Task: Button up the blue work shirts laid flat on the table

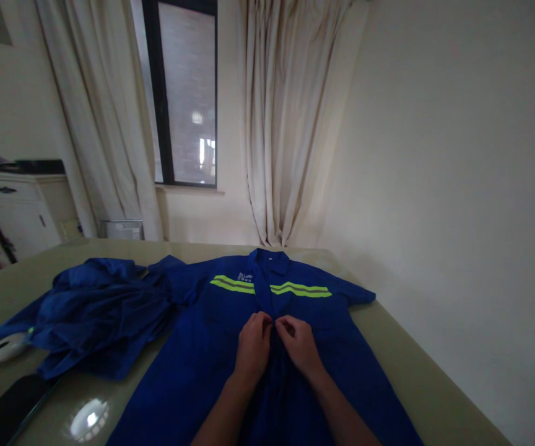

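Your left hand point(253, 344) and right hand point(299, 344) nearly touch over blue garment point(274, 378), fingers point(262, 319) of both narrow, pinching its front. Garment lies spread on surface point(439, 365), collar point(277, 262) near far edge, one sleeve point(353, 291) at right edge; crumpled blue clothing point(100, 316) toward left.

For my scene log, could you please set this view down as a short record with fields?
Left hand: fingertips pinched at the front of the blue garment
Right hand: pinched there too, close beside the left
Garment: spread out, yellow-green chest bands
To its left: crumpled blue cloth, white oval object
Surface: glossy table
Behind: window, pale curtains
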Demonstrator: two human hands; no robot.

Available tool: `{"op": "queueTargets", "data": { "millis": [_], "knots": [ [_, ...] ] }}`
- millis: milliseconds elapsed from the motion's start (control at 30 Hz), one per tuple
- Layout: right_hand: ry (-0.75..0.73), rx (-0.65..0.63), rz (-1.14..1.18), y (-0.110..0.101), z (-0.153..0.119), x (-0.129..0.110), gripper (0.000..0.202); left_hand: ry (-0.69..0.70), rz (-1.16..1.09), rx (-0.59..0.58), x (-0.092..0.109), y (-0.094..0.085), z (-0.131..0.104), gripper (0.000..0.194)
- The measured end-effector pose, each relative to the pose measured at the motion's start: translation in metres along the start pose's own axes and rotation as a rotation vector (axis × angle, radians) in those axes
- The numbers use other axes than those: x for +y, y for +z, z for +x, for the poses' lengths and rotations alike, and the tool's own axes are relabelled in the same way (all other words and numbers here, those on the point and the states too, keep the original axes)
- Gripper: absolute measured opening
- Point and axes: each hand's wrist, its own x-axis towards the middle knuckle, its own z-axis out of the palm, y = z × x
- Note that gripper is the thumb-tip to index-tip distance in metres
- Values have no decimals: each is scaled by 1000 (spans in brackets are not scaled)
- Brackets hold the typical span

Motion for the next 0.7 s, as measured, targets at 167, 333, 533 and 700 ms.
{"op": "queueTargets", "data": {
  "millis": [167, 333, 533, 700],
  "knots": [
    [98, -54, 136, 1, 2, 2, 41, 14, 33, -1, -3, 2, 0, 17],
    [131, -55, 180, 4, 4, 9, 35, 23, 47, 11, -5, 3, 1, 20],
    [100, -38, 131, 5, 4, 10, 27, 43, 9, 15, -2, 1, 1, 22],
    [34, -5, 35, 6, 4, 9, 18, 28, -32, 13, -2, 2, 3, 18]
  ]
}}
